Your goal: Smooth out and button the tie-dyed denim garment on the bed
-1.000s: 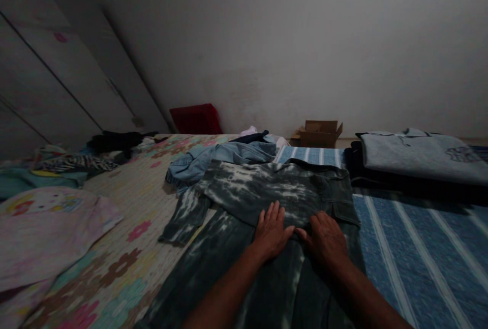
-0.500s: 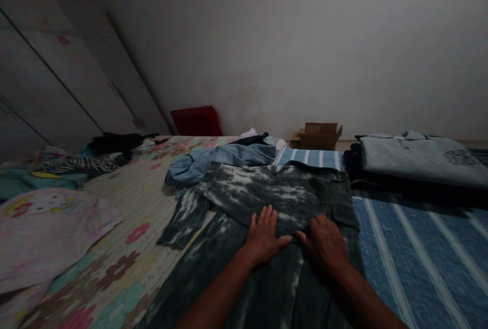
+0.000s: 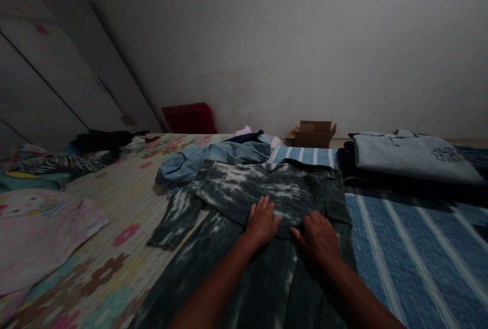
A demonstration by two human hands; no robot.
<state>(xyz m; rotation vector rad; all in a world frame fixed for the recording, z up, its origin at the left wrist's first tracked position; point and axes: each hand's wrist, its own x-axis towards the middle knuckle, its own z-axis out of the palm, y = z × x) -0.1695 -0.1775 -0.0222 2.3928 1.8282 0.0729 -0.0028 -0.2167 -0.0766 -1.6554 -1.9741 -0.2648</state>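
Note:
A dark grey-green tie-dyed garment with whitish streaks lies spread in front of me. Its upper part is folded across, a sleeve-like piece sticks out at the left, and a flap pocket shows at the right. My left hand rests on it palm down, fingers stretched out and pointing away from me. Beside it, my right hand presses on the same cloth with its fingers bent and the thumb spread toward the left hand. Neither hand visibly grips the cloth.
Crumpled blue denim lies just beyond the garment. At the right a folded grey top sits on black clothes over a blue striped cloth. A pink garment lies left. A cardboard box and red object stand by the wall.
The view has turned slightly to the right. My left hand's thumb has drawn in closer to its fingers; both hands stay on the garment.

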